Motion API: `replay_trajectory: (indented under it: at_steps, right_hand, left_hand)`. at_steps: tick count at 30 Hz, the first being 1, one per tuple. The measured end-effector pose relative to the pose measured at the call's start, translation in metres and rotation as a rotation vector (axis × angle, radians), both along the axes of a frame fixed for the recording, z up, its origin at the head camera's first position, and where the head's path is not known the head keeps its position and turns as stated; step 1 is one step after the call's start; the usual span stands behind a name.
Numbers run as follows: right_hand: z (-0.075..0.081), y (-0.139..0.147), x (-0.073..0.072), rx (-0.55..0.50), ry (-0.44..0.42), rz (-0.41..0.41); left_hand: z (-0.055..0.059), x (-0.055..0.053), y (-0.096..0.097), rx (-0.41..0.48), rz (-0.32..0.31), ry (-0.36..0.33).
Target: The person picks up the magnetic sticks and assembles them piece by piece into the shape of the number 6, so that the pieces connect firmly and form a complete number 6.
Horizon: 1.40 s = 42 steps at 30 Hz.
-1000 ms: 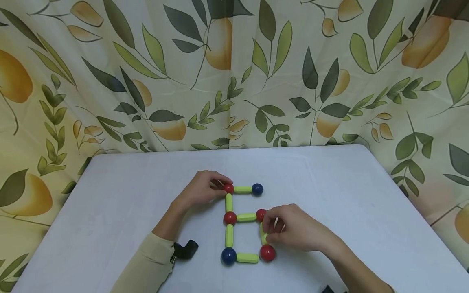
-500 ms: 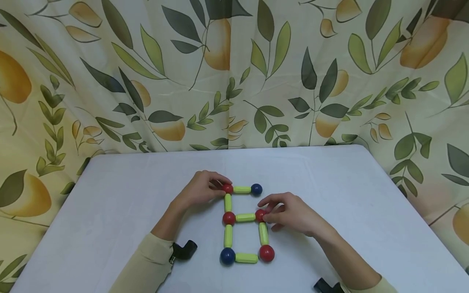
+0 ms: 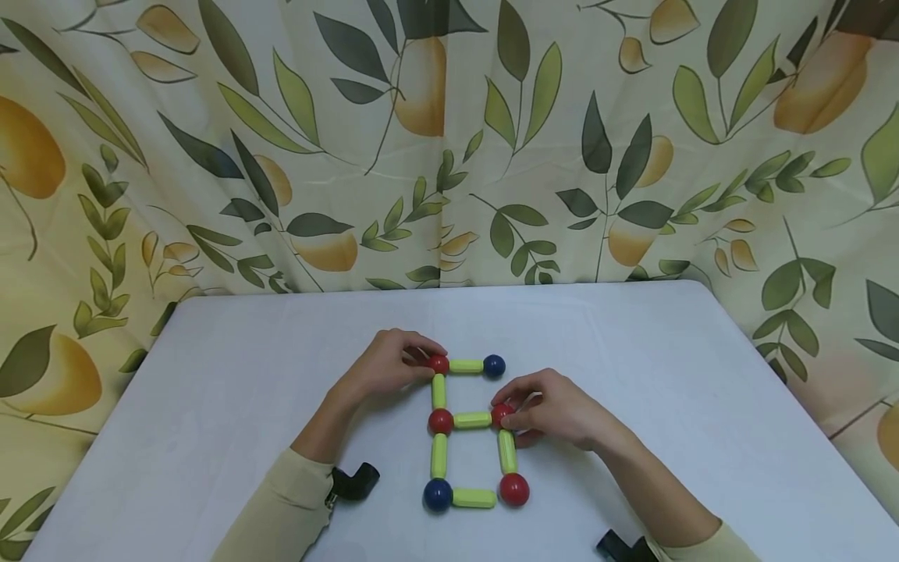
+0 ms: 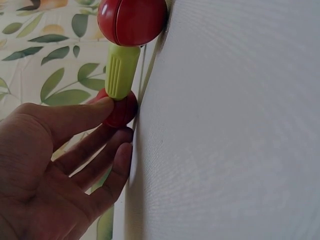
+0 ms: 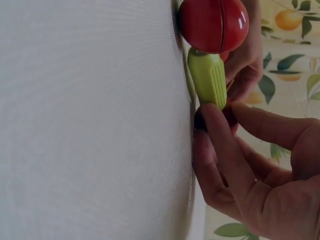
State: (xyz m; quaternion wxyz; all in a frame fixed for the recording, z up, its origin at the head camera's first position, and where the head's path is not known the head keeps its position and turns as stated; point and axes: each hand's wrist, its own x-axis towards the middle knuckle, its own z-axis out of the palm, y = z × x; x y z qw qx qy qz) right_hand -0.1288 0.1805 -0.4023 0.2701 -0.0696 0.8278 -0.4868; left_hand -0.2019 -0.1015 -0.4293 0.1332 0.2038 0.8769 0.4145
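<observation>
A flat figure of red and blue balls joined by lime-green rods lies on the white table. My left hand (image 3: pixel 386 361) pinches the red ball (image 3: pixel 439 364) at its top left corner; a green rod (image 4: pixel 121 72) meets that ball by the thumb in the left wrist view. At the middle right, my right hand (image 3: pixel 558 410) holds another red ball (image 3: pixel 499 414) between thumb and fingers. The rod (image 5: pixel 207 77) below it runs to the lower red ball (image 3: pixel 514 489). A third red ball (image 3: pixel 441 421) sits at the middle left.
Blue balls stand at the figure's top right (image 3: pixel 495 366) and bottom left (image 3: pixel 438 495). The bottom rod (image 3: pixel 474 498) ends just short of the lower red ball. Behind the white table (image 3: pixel 281 336) hangs a leaf-patterned curtain (image 3: pixel 520 172). Black cameras (image 3: pixel 356 481) are strapped to both wrists.
My right hand has shifted up from the right-hand green rod to the red ball above it and now grips that ball. The left hand keeps its hold on the top left ball.
</observation>
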Motion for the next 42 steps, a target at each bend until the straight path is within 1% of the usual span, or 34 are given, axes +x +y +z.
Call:
replay_trajectory:
  at_steps: [7,18,26,33,42]
  right_hand:
    - [0.0021,-0.0005,-0.0005,0.000,-0.009,0.003]
    - [0.0033,-0.0010,-0.0005,-0.018,-0.036,-0.005]
    - [0.0026,-0.0010,0.0000,-0.017,-0.041,-0.016]
    - [0.0010,-0.0015,0.0014,-0.008,-0.040,-0.026]
    - [0.0011,-0.0011,0.0019,-0.008,-0.042,-0.031]
  left_hand:
    - [0.0006,0.0009,-0.0002,-0.006,0.013,0.000]
    - [0.0013,0.0012,-0.0010,0.001,0.009,-0.002]
    - [0.0007,-0.0001,-0.0003,0.000,0.007,0.013]
    - [-0.0003,0.0002,0.0000,0.000,0.015,0.007]
    - [0.0015,0.0003,0.0000,-0.010,0.001,0.000]
